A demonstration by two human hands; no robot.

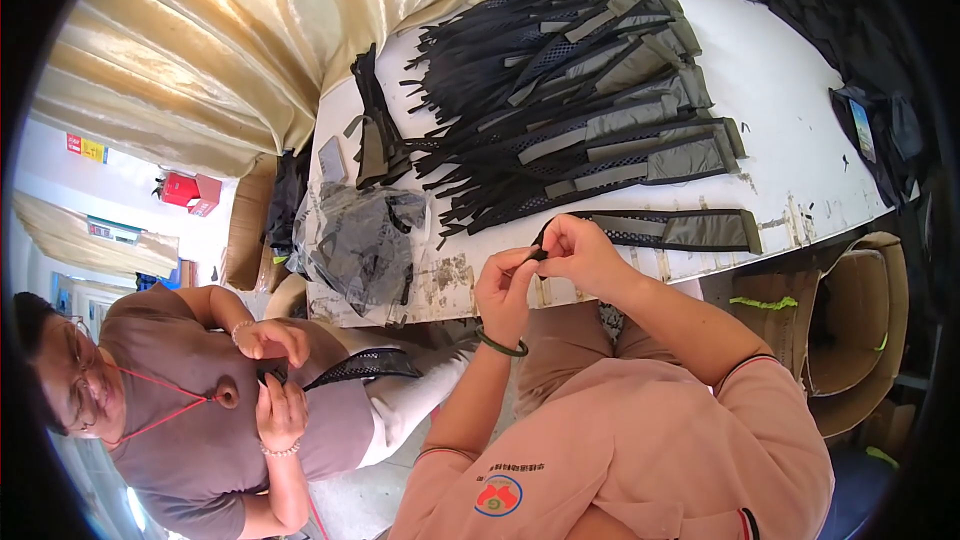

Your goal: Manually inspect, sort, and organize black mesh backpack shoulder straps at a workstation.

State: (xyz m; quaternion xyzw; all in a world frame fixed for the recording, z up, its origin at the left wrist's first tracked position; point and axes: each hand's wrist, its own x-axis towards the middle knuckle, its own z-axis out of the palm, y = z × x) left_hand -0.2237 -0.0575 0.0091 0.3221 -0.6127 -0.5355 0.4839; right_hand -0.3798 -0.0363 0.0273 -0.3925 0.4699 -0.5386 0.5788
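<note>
Black mesh and grey-green webbing cover much of a scuffed white bench (800,140), where a person in a salmon-pink work shirt sits at the near edge. Both of the person's hands meet just above that edge: the left hand (505,285), a dark green bangle (500,346) on its wrist, and the right hand (580,252) pinch between their fingertips the black end of a strap piece (690,230), both grips narrow and closed on it. The rest of that piece, black mesh ending in a grey-green tab, lies flat along the near edge of the bench, running toward its right-hand corner. Behind it, a fanned stack of like strap pieces (590,100) fills the middle of the bench. At the left end sit a clear plastic bag of dark parts (360,240) and a smaller bundle of straps (378,130). Gold curtain fabric (230,30) hangs past the far left corner. Open cardboard boxes (850,330) stand below the right end. To the left, off the bench, a second person in a grey-brown top (190,420) holds another mesh strap (365,366) in both hands.
</note>
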